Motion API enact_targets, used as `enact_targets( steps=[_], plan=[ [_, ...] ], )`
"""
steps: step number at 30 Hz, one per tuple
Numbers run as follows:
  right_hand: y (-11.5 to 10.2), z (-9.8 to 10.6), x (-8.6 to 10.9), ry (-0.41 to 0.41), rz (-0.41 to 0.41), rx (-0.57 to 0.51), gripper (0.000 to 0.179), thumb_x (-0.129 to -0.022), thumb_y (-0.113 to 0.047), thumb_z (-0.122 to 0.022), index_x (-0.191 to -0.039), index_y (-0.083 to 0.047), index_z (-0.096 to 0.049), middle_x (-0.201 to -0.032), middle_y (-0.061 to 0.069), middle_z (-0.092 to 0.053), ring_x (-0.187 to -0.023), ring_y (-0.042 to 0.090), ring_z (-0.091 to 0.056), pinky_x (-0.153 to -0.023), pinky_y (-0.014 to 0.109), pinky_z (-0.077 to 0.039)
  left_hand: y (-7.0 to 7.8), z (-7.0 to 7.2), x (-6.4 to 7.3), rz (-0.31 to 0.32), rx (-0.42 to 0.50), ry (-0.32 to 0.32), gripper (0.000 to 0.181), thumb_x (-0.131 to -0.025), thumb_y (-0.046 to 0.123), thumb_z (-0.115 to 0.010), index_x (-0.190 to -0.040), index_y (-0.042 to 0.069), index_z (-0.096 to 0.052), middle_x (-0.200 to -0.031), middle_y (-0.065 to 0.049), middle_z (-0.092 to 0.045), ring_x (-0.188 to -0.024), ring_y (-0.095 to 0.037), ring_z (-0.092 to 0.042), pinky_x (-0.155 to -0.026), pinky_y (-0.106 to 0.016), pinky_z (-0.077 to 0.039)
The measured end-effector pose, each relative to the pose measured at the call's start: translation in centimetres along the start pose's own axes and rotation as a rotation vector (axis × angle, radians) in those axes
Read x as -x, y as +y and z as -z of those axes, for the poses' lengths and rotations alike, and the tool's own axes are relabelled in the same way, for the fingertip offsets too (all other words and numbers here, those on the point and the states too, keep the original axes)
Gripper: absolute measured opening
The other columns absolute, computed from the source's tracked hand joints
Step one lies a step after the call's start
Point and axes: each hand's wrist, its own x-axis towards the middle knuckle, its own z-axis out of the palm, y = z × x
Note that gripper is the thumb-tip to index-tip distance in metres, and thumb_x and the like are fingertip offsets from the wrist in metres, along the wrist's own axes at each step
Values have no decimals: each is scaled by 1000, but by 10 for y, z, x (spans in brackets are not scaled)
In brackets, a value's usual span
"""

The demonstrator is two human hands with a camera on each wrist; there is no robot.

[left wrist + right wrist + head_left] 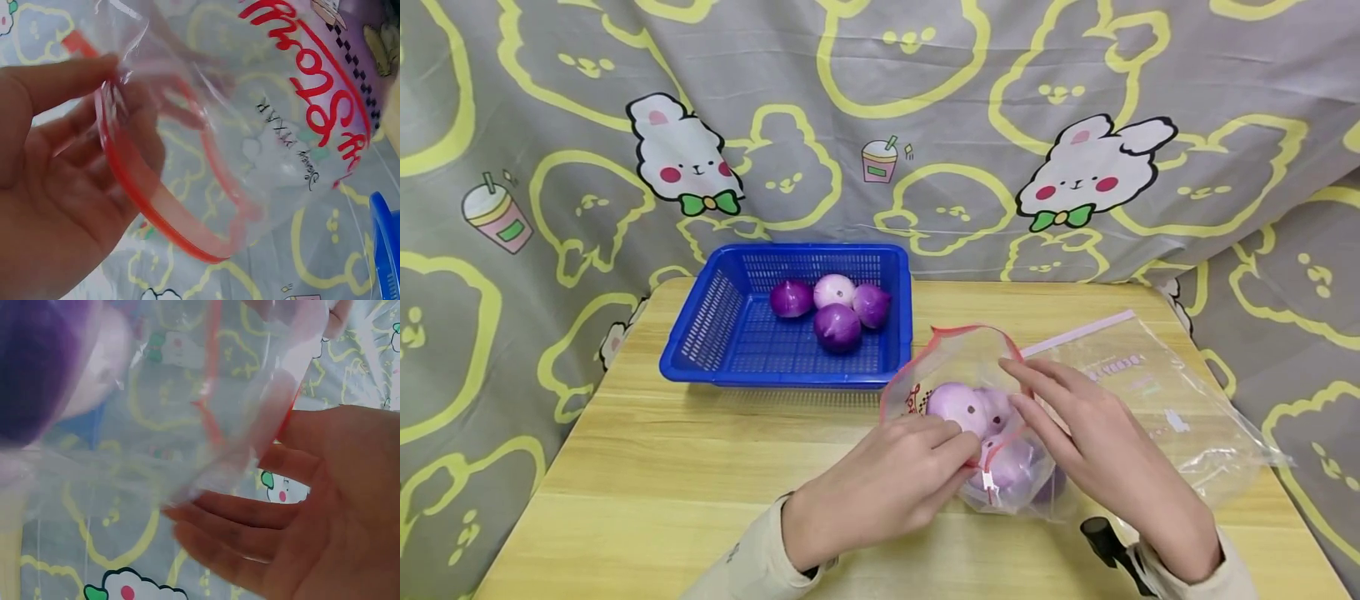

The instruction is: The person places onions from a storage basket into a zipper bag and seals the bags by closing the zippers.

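A clear zip bag (917, 367) with a red-edged mouth holds several purple onions (957, 407) and stands on the table. My left hand (891, 479) pinches its near rim beside the white slider; thumb and fingertips meet on the red strip (134, 194) in the left wrist view. At the right side of the mouth, my right hand (1101, 429) has its fingers extended against the rim. Through the plastic, part of that hand (350, 500) shows in the right wrist view, with other fingers outside the bag. The mouth gapes wide between both hands.
A blue plastic basket (700, 333) with several purple onions (837, 327) stands at the back left of the wooden table (625, 500). Another clear bag (1195, 408) with a pink strip lies flat at right. A patterned curtain (925, 75) hangs behind.
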Motion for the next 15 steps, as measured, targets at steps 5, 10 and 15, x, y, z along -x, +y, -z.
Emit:
enact_targets(
  steps=[5,10,15],
  plan=[
    [-21,9,-2,283,197,-133,34,-101,-30,-58,-123,-7,-69,-127,15,-61,-117,28,-55,-104,30,-39,-2,2,-2,-9,22,198,4,-92,12,-66,-92,12,-62,-80,7,-56,-71,-6,-52,-66,-17,-45],
    [-44,13,1,427,419,-187,48,-97,-43,-62,-99,5,-68,-95,11,-66,-89,20,-60,-91,20,-45,-3,5,-2,10,55,344,4,-90,8,-66,-91,10,-63,-79,6,-58,-72,-5,-55,-68,-15,-48],
    [-55,8,7,332,452,-81,35,-101,-38,-57,-95,-5,-70,-94,0,-66,-81,14,-62,-75,23,-50,-1,6,0,-13,77,438,2,-91,8,-66,-92,9,-65,-82,4,-63,-74,-6,-60,-72,-13,-50]
  ],
)
